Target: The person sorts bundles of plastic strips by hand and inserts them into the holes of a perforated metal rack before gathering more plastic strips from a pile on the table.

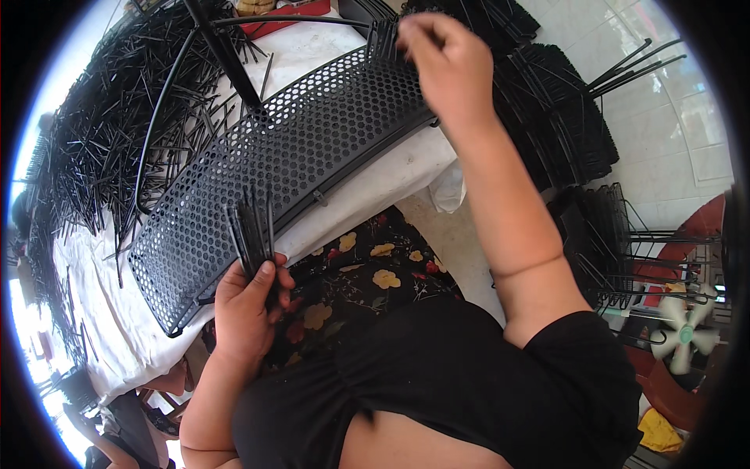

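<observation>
Perforated panel [234, 173]: black, lying over the white-covered counter [98, 344], its long axis slanting from near left to far right, in front of the person's body.
Left hand [248, 301]: closed round a bundle of thin black strips [248, 238], at the panel's near edge toward its left end; their tips point away, across the panel's holes.
Right hand [453, 66]: raised at the panel's far right end, fingers bent together; they blur, so I cannot tell whether they pinch anything.
Nearer hand: the right, to the clustered strips [383, 39] at the panel's far right end.
Spread: hands well apart along the panel's long axis, 1 toward each end.
Strip heap [109, 148]: beyond the panel's far long edge, toward its left.
</observation>
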A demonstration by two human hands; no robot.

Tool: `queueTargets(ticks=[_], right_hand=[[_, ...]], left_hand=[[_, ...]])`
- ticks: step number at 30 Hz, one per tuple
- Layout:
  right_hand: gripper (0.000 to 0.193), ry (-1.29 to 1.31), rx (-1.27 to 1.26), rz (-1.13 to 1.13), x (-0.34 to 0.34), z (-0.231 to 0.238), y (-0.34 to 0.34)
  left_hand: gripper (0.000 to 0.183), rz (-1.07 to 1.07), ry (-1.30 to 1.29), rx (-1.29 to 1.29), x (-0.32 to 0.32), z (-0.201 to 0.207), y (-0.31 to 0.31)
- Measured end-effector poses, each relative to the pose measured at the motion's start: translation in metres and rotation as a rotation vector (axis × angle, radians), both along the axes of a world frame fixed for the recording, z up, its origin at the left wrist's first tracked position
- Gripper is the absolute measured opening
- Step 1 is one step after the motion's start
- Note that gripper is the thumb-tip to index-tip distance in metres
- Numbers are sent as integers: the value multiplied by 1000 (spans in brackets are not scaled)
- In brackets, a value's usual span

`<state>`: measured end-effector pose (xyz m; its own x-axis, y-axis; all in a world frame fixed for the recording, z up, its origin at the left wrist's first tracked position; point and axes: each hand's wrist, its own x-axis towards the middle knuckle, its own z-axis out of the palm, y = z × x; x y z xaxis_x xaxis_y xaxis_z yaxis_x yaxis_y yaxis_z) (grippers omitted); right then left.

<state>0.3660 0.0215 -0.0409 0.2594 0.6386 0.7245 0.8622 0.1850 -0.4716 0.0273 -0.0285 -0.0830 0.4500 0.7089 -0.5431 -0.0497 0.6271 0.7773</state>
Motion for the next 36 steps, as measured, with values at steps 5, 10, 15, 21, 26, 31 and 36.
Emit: queueTargets(ticks=[5, 10, 15, 21, 26, 31, 36], right_hand=[[38, 1030, -671, 738, -101, -18, -56], [43, 1047, -644, 772, -108, -16, -60], [44, 936, -659, 794, -108, -30, -62], [32, 1114, -616, 661, -113, -30, -61], [24, 1114, -574, 673, -87, -19, -57], [22, 739, 243, 105, 41, -9, -62], [22, 561, 239, -23, 62, -12, -59]], left_hand=[[17, -109, -33, 99, 21, 16, 0], [18, -282, -37, 93, 33, 18, 12], [20, -216, -9, 25, 38, 18, 3], [23, -101, -5, 14, 33, 6, 3], [24, -127, 32, 37, 30, 10, 2], [30, -109, -120, -154, 21, 11, 7], [34, -33, -162, -248, 13, -4, 6]])
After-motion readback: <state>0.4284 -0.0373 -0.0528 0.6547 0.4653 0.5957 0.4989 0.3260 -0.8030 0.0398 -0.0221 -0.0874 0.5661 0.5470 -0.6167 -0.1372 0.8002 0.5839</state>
